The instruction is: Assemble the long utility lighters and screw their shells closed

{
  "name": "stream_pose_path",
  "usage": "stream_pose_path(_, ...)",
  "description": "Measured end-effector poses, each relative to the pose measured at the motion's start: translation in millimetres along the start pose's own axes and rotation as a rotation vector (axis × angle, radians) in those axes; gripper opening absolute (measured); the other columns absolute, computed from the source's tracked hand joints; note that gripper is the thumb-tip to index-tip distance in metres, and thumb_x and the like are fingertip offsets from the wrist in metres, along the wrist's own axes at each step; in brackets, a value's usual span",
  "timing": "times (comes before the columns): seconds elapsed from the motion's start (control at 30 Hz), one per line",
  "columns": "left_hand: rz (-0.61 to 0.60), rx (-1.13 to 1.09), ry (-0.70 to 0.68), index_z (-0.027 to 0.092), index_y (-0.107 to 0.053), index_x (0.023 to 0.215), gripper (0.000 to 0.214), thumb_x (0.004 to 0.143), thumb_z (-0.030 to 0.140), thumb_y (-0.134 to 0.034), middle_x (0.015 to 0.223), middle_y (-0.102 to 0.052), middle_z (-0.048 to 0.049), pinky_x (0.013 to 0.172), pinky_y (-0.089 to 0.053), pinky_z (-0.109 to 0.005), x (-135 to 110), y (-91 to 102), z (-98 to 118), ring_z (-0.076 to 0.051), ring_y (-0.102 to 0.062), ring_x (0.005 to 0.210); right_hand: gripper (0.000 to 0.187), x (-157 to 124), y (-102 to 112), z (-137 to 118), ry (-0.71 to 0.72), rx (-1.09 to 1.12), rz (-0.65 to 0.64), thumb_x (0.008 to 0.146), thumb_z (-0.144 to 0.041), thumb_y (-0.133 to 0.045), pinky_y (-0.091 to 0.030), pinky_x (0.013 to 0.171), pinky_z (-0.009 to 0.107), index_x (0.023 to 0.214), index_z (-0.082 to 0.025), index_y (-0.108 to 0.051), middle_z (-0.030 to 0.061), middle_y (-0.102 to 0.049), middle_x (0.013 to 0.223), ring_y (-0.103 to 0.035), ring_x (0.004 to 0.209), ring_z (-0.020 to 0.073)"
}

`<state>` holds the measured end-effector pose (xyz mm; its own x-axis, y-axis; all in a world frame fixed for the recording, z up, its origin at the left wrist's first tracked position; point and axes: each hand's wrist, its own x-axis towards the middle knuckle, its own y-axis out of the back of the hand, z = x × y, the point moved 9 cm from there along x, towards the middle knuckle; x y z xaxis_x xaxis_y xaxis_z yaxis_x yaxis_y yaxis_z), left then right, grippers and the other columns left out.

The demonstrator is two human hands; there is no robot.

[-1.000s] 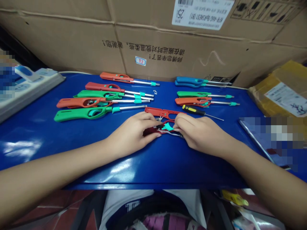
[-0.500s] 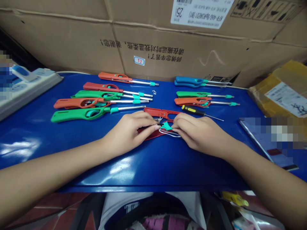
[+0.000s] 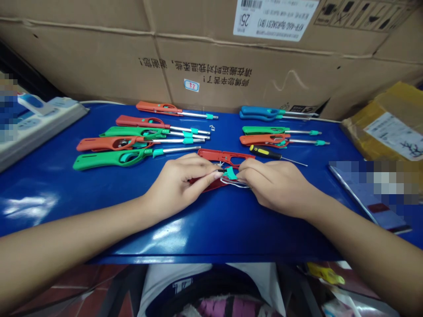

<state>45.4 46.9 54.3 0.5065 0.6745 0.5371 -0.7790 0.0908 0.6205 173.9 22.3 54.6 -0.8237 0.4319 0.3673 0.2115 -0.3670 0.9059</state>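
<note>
In the head view my left hand [image 3: 185, 178] is closed in a pinch on a small black part [image 3: 222, 171]. My right hand [image 3: 272, 182] is closed, its fingertips on the edge of a turquoise trigger [image 3: 230, 173]. The black part and the trigger meet between my fingertips. White wires [image 3: 235, 182] loop below the trigger. One red lighter shell half [image 3: 214, 155] lies just behind my hands. A darker red shell half [image 3: 214, 184] sits beneath them, largely covered by my left fingers.
Several lighters lie at left, a green lighter [image 3: 112, 159] nearest. More, including a blue lighter [image 3: 259, 112], lie at right. A screwdriver [image 3: 264, 152] rests behind my right hand. A cardboard box [image 3: 109, 57] stands behind; a power strip [image 3: 42, 119] and yellow package [image 3: 373, 127] flank the table.
Both hands stay nearly in place, still pinching the black part and the turquoise trigger. The whole view has shifted slightly.
</note>
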Motion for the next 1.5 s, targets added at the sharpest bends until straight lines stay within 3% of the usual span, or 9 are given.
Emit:
stream_pose_path(0.27, -0.055, 0.029, -0.010, 0.018, -0.078, 0.096, 0.015, 0.097, 0.020, -0.064, 0.094, -0.078, -0.0033, 0.083, -0.054, -0.028, -1.9, -7.6, -4.0, -0.015, -0.068, 0.086, 0.021, -1.5, -18.2, 20.5, -0.178, 0.222, -0.105, 0.104, -0.020, -0.039, -0.036, 0.057, 0.028, 0.101, -0.016, -0.060, 0.0079, -0.071, 0.099, -0.063, 0.076, 0.0159)
stream_pose_path(0.5, -0.175, 0.221, -0.005, 0.022, -0.078, 0.108, 0.023, 0.101, 0.031, -0.058, 0.110, -0.073, -0.0073, 0.086, -0.052, -0.035, -6.1, -20.0, -16.0, -0.021, -0.064, 0.097, 0.026, -1.6, -15.9, 22.6, -0.166, 0.167, -0.132, 0.105, -0.021, -0.038, -0.033, 0.057, 0.030, 0.098, -0.014, -0.062, 0.0082, -0.071, 0.098, -0.062, 0.072, 0.0162)
stream_pose_path(0.73, -0.225, 0.353, -0.055, 0.017, -0.070, 0.125, 0.031, 0.103, 0.025, -0.050, 0.109, -0.068, -0.0113, 0.085, -0.054, -0.036, -6.2, -26.8, -12.5, -0.023, -0.063, 0.098, 0.026, -3.5, -21.5, 20.7, -0.124, 0.099, -0.180, 0.104, -0.020, -0.040, -0.030, 0.055, 0.030, 0.096, -0.014, -0.064, 0.0070, -0.072, 0.092, -0.058, 0.064, 0.0147)
stream_pose_path(0.87, -0.197, 0.305, -0.076, 0.015, -0.070, 0.123, 0.030, 0.102, 0.020, -0.050, 0.108, -0.072, -0.0103, 0.084, -0.056, -0.035, -6.8, -23.9, -10.2, -0.021, -0.066, 0.096, 0.024, -4.5, -23.2, 22.6, -0.141, 0.107, -0.182, 0.103, -0.019, -0.042, -0.029, 0.053, 0.030, 0.098, -0.014, -0.065, 0.0070, -0.073, 0.097, -0.062, 0.069, 0.0149)
stream_pose_path(1.03, -0.197, 0.278, -0.046, 0.016, -0.068, 0.126, 0.032, 0.098, 0.028, -0.060, 0.112, -0.073, -0.0103, 0.090, -0.057, -0.038, -7.4, -21.0, -9.0, -0.023, -0.068, 0.100, 0.021, -5.7, -26.7, 24.3, -0.153, 0.089, -0.209, 0.100, -0.015, -0.045, -0.029, 0.053, 0.029, 0.102, -0.014, -0.066, 0.0080, -0.073, 0.103, -0.064, 0.075, 0.0153)
stream_pose_path(1.5, -0.260, 0.247, -0.028, 0.016, -0.071, 0.122, 0.028, 0.098, 0.024, -0.059, 0.116, -0.067, -0.0110, 0.093, -0.056, -0.040, -10.2, -25.8, -9.8, -0.024, -0.064, 0.105, 0.020, -6.5, -29.4, 29.2, -0.214, 0.172, -0.230, 0.100, -0.019, -0.045, -0.030, 0.054, 0.030, 0.096, -0.015, -0.063, 0.0063, -0.071, 0.092, -0.064, 0.075, 0.0170)
